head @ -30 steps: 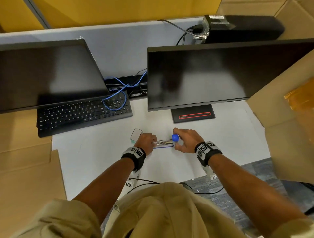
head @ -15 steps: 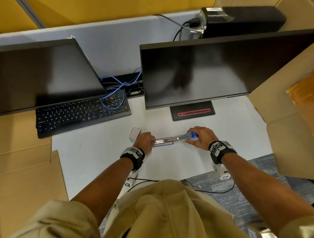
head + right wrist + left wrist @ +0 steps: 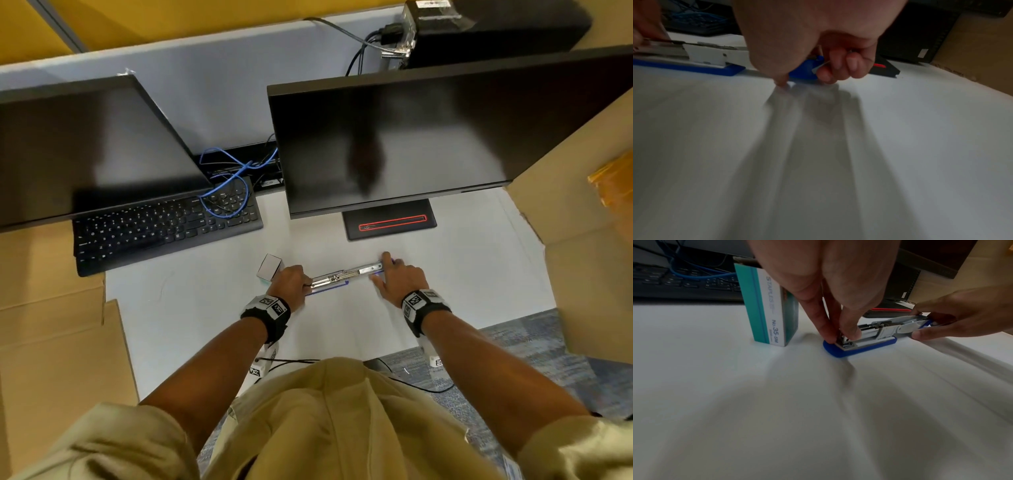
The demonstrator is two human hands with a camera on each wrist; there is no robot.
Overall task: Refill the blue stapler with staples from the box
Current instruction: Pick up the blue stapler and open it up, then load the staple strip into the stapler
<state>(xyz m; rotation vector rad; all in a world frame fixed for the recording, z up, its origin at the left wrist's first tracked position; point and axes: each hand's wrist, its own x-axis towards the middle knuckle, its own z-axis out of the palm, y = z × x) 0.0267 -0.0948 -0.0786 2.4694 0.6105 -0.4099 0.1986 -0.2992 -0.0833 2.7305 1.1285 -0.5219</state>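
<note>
The blue stapler point(image 3: 346, 275) lies swung fully open on the white desk, its metal staple channel point(image 3: 869, 332) bare above the blue base point(image 3: 859, 348). My left hand point(image 3: 291, 282) pinches the channel's front end point(image 3: 842, 339) between thumb and fingers. My right hand point(image 3: 399, 279) grips the folded-back blue top cover point(image 3: 807, 68) at the right end, fingers curled round it. The staples box point(image 3: 768, 305), teal and white, stands upright just left of my left hand; its grey end point(image 3: 269, 266) shows in the head view.
A black keyboard point(image 3: 164, 229) with a blue cable point(image 3: 226, 192) lies at the back left under one monitor point(image 3: 85, 147). A second monitor point(image 3: 428, 137) and its stand base point(image 3: 390, 222) sit right behind the stapler. Cardboard point(image 3: 582, 240) flanks both sides of the desk point(image 3: 205, 325).
My right hand has swung the blue top cover from upright over to the right until the stapler lies flat open. My left hand has stayed on the front end.
</note>
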